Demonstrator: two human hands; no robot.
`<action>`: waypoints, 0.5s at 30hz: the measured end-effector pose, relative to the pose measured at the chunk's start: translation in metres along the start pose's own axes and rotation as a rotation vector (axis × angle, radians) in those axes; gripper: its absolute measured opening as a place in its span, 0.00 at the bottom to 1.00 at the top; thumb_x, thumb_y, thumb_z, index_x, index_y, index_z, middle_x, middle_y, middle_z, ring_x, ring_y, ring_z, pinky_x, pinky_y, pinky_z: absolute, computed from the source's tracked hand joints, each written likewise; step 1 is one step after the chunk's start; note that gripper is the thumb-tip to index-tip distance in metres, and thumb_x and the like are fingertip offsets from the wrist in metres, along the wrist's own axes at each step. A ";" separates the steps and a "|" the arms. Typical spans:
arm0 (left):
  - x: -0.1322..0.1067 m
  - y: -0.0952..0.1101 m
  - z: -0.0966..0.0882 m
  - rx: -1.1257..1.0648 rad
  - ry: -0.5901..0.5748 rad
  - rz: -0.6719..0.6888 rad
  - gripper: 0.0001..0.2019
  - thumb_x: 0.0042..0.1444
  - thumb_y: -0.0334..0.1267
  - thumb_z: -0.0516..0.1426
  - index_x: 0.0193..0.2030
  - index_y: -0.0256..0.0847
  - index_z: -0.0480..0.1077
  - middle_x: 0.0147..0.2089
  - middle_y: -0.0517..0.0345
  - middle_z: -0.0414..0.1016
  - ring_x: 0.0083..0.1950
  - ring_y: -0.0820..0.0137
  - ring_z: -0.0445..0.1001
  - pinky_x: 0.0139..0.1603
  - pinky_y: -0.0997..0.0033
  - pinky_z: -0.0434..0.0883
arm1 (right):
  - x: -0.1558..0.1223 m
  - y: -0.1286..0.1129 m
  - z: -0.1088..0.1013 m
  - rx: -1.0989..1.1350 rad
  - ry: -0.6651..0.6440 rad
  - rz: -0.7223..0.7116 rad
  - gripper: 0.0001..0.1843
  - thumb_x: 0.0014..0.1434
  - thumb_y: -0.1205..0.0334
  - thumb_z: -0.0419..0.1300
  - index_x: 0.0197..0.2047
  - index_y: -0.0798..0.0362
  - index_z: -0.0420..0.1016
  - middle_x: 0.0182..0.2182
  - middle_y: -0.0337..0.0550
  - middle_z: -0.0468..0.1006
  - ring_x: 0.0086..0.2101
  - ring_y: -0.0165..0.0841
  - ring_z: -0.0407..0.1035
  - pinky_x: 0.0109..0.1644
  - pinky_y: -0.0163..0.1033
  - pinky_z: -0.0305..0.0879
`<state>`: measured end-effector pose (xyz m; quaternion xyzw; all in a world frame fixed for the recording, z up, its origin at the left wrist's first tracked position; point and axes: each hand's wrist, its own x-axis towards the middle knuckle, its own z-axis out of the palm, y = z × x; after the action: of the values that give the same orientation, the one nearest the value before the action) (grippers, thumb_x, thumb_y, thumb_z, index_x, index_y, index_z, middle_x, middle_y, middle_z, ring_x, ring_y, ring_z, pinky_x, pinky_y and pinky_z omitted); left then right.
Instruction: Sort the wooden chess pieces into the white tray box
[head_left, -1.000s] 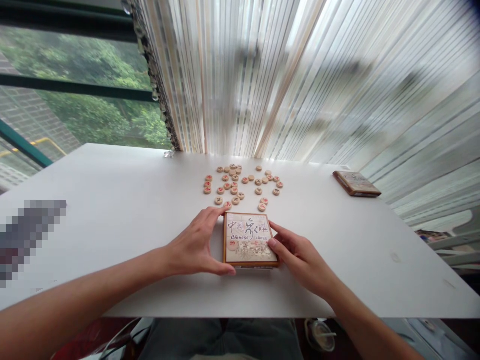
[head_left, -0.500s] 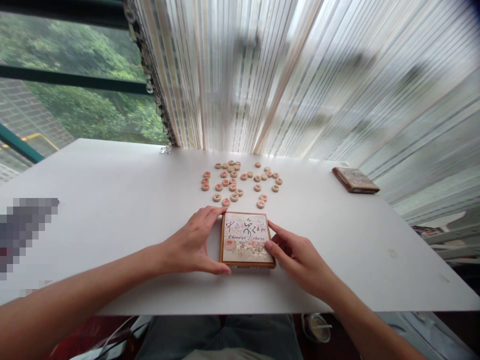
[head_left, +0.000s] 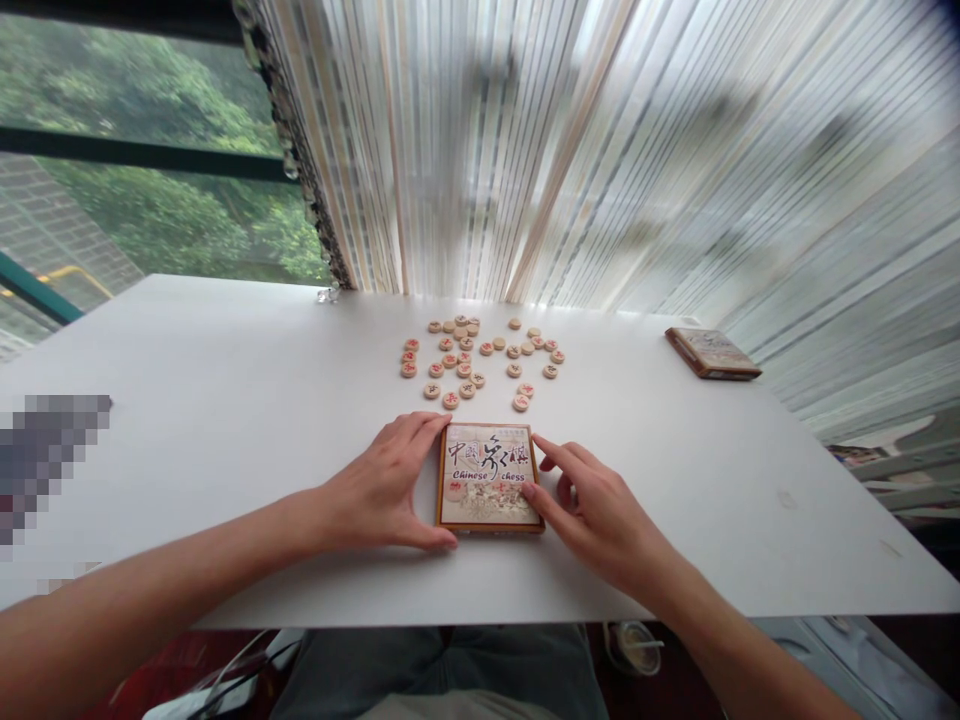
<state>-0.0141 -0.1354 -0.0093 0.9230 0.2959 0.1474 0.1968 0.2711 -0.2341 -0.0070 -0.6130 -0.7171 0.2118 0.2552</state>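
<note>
A square Chinese chess box (head_left: 491, 505) with a printed lid and brown edges lies flat on the white table in front of me. My left hand (head_left: 379, 485) spans its left side, fingertips at the far left corner and thumb at the near left corner. From the right, my right hand (head_left: 592, 500) holds it with the thumb on the lid's right edge and the index fingertip by the far right corner. Just beyond the box, several round wooden chess pieces (head_left: 451, 400) are scattered, some with red characters, some with dark ones, some showing a blank face.
A second, similar box (head_left: 712, 354) rests at the back right of the white table (head_left: 247, 400). String curtains (head_left: 465, 150) hang along the far edge. A pixelated dark object (head_left: 49, 460) is at the left. Below the near edge stands a plastic cup (head_left: 636, 648) with a straw.
The box has turned slightly, so its near edge now looks more level. My right hand's fingers have shifted a little along its right side. The left hand keeps its grip.
</note>
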 end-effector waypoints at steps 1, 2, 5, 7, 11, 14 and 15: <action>0.000 0.003 -0.001 0.018 -0.006 0.004 0.62 0.42 0.64 0.72 0.76 0.35 0.50 0.72 0.30 0.61 0.73 0.36 0.62 0.72 0.31 0.65 | 0.001 -0.001 -0.002 -0.010 0.014 -0.022 0.31 0.72 0.51 0.58 0.73 0.54 0.66 0.51 0.56 0.78 0.38 0.41 0.77 0.45 0.53 0.80; 0.001 0.006 -0.002 0.037 -0.008 0.013 0.63 0.43 0.65 0.72 0.77 0.34 0.50 0.72 0.28 0.60 0.73 0.36 0.61 0.73 0.31 0.64 | 0.002 -0.001 -0.005 -0.023 0.032 -0.060 0.32 0.71 0.51 0.59 0.74 0.53 0.65 0.56 0.59 0.76 0.45 0.45 0.78 0.50 0.56 0.80; 0.005 0.016 -0.004 0.086 -0.003 0.071 0.61 0.49 0.69 0.67 0.78 0.32 0.47 0.74 0.25 0.57 0.76 0.35 0.58 0.74 0.31 0.63 | 0.010 -0.004 -0.014 -0.094 0.007 -0.252 0.40 0.68 0.50 0.64 0.77 0.51 0.58 0.71 0.62 0.65 0.68 0.55 0.63 0.69 0.64 0.69; 0.010 0.022 -0.001 0.110 -0.008 0.117 0.60 0.52 0.68 0.65 0.78 0.31 0.46 0.75 0.23 0.56 0.77 0.35 0.56 0.75 0.32 0.61 | 0.017 -0.007 -0.017 -0.160 -0.092 -0.380 0.49 0.66 0.46 0.67 0.80 0.53 0.51 0.76 0.64 0.56 0.75 0.57 0.50 0.74 0.66 0.59; 0.018 0.026 0.009 0.136 -0.034 0.171 0.55 0.56 0.65 0.64 0.77 0.29 0.48 0.76 0.22 0.56 0.78 0.35 0.55 0.77 0.32 0.58 | 0.030 -0.011 -0.015 -0.289 -0.271 -0.450 0.62 0.62 0.35 0.67 0.81 0.65 0.44 0.77 0.72 0.51 0.77 0.59 0.42 0.77 0.66 0.53; 0.019 0.024 0.016 0.126 -0.045 0.172 0.53 0.59 0.64 0.62 0.77 0.28 0.48 0.76 0.22 0.56 0.79 0.35 0.55 0.78 0.32 0.56 | 0.034 -0.008 -0.007 -0.351 -0.297 -0.453 0.61 0.64 0.33 0.63 0.80 0.70 0.45 0.77 0.74 0.50 0.77 0.59 0.44 0.77 0.65 0.52; 0.019 0.023 0.017 0.124 -0.048 0.168 0.53 0.60 0.64 0.61 0.77 0.27 0.48 0.76 0.21 0.56 0.79 0.35 0.54 0.78 0.33 0.56 | 0.034 -0.006 -0.005 -0.359 -0.292 -0.460 0.60 0.65 0.33 0.62 0.80 0.70 0.45 0.77 0.73 0.50 0.77 0.59 0.44 0.77 0.65 0.52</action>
<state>0.0187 -0.1457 -0.0107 0.9582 0.2214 0.1224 0.1334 0.2650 -0.2019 0.0040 -0.4334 -0.8917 0.1043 0.0786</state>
